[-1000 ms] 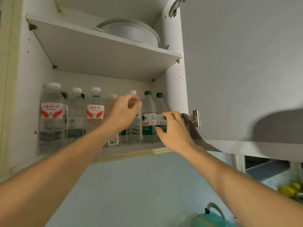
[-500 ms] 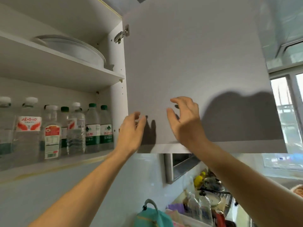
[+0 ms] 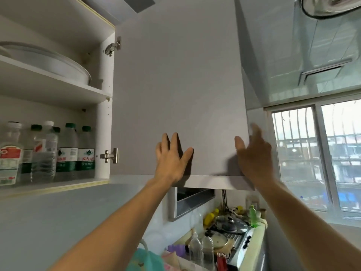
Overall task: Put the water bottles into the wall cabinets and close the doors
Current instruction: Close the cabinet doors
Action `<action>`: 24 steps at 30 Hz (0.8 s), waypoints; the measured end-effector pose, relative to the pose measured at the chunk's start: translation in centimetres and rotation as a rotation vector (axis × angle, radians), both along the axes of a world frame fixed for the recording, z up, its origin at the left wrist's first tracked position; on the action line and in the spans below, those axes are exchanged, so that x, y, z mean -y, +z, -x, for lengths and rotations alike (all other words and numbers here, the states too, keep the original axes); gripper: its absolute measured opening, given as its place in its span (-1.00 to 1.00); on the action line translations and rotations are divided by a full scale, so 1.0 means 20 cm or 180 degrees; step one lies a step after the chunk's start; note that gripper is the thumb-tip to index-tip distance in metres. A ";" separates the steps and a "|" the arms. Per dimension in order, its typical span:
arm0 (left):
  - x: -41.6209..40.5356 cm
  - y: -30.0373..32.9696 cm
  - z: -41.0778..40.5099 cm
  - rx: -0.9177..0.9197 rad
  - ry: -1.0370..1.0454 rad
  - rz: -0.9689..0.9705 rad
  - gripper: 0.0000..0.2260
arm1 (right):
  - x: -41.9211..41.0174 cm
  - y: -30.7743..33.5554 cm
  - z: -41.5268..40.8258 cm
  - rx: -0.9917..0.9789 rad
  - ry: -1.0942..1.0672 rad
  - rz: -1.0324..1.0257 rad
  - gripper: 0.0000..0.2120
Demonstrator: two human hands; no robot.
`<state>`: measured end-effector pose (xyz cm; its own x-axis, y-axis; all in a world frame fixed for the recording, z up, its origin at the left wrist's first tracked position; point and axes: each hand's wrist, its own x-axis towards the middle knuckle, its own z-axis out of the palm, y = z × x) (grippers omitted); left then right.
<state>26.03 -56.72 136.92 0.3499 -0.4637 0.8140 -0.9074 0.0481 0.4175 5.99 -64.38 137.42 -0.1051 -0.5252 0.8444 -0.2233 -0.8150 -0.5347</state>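
Observation:
The grey cabinet door (image 3: 175, 85) stands swung wide open on its hinges. My left hand (image 3: 172, 159) lies flat against the door's lower face, fingers spread. My right hand (image 3: 254, 157) is at the door's free right edge, with the thumb on the front face and the blurred fingers reaching past the edge. Several water bottles (image 3: 66, 153) with green or white caps stand in a row on the lower shelf of the open wall cabinet (image 3: 101, 122) at the left.
A white dish (image 3: 58, 63) sits on the cabinet's upper shelf. Below, a cluttered counter holds more clear bottles (image 3: 201, 249), a stove with a lidded pan (image 3: 230, 225) and a teal bag (image 3: 144, 259). A barred window (image 3: 316, 157) fills the right.
Both hands left the bottles on the shelf and moved right onto the open door. My view swung right and the right hand slid out to the door's free edge.

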 end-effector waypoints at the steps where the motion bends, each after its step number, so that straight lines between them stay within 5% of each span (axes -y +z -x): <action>1: 0.01 -0.01 0.02 -0.0043 0.0035 0.0020 -0.32 | 0.02 -0.03 0.00 0.0046 0.0126 0.0113 -0.53; 5: -0.03 -0.02 0.08 -0.0178 0.0066 0.0054 -0.29 | -0.01 -0.08 0.02 0.0454 0.0285 0.0874 -0.67; 10: -0.27 0.04 0.10 -0.0272 -0.0109 0.0196 -0.29 | -0.24 -0.09 0.03 0.0899 0.1452 0.0880 -0.60; 17: -0.84 0.08 0.03 -0.0632 -0.0754 0.0124 -0.29 | -0.68 -0.13 -0.08 -0.0038 0.3872 0.0739 -0.64; 21: -1.20 0.06 -0.01 -0.0709 -0.0992 0.0047 -0.67 | -0.93 -0.15 -0.31 -0.0293 0.4420 0.0690 -0.59; 24: -1.49 0.07 -0.05 -0.0832 -0.1040 0.0014 -0.64 | -1.15 -0.16 -0.52 -0.0320 0.4447 0.0701 -0.58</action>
<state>27.03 -26.97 138.30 0.3802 -0.5812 0.7195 -0.7076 0.3181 0.6309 16.31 -41.43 134.29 0.4479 -0.0039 0.8941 0.7946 -0.4567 -0.4001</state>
